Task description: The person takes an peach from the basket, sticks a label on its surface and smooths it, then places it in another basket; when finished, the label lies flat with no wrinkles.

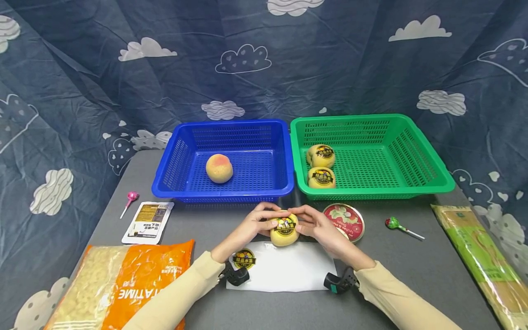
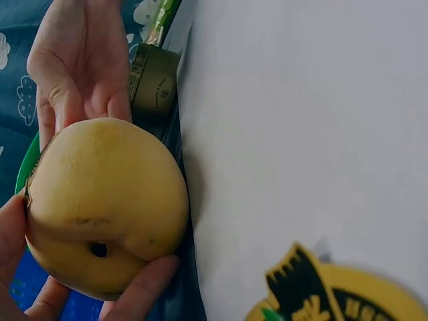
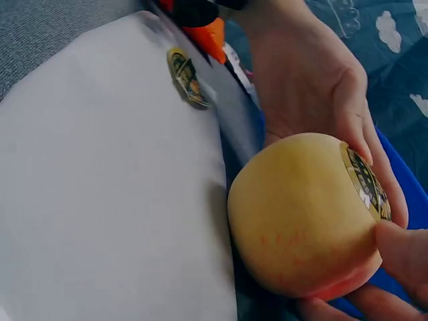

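In the head view both hands hold a yellow peach (image 1: 283,238) above the front of the baskets. A black-and-gold round sticker (image 1: 286,225) lies on its top side. My left hand (image 1: 257,223) grips it from the left, with fingers curled round its side and underside in the left wrist view. From the other side my right hand (image 1: 316,225) holds it, thumb and fingertips at the sticker's edge. Below the peach is a white backing sheet (image 1: 288,272), bearing another round sticker (image 1: 244,259) at its upper left.
A blue basket (image 1: 231,195) holds one peach (image 1: 219,168) without a visible sticker. Two stickered peaches (image 1: 321,178) sit in the green basket (image 1: 379,190). Around lie a pasta bag (image 1: 136,279), a white pouch (image 1: 148,223), a red tin (image 1: 350,220), lollipops (image 1: 393,222) and a noodle pack (image 1: 482,256).
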`<state>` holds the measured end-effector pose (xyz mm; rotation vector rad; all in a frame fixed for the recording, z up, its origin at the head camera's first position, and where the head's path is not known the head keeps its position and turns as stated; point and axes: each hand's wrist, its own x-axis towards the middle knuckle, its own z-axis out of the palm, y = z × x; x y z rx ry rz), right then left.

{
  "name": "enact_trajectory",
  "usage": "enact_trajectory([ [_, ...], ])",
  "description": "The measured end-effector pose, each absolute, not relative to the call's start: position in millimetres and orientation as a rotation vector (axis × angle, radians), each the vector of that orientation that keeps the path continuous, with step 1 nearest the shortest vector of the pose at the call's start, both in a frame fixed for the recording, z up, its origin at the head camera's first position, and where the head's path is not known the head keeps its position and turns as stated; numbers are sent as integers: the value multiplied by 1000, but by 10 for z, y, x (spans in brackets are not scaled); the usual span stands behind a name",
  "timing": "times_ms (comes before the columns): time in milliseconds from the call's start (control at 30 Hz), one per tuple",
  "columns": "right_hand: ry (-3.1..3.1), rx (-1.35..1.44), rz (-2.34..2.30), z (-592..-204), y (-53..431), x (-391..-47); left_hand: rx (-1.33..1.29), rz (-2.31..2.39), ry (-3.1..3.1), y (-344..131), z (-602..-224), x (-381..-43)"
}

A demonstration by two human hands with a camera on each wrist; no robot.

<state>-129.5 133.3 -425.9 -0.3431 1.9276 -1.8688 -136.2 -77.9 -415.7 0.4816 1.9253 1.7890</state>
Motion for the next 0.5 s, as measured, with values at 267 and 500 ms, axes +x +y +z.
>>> enact_trajectory([
  [267, 2005, -390, -1823, -4231, 1371, -1262, 652, 1594, 2178, -793, -4344, -1397],
  [500, 2221, -451, -1896, -4005, 1635, -1232, 841, 1451, 2450, -686, -4299, -1285],
])
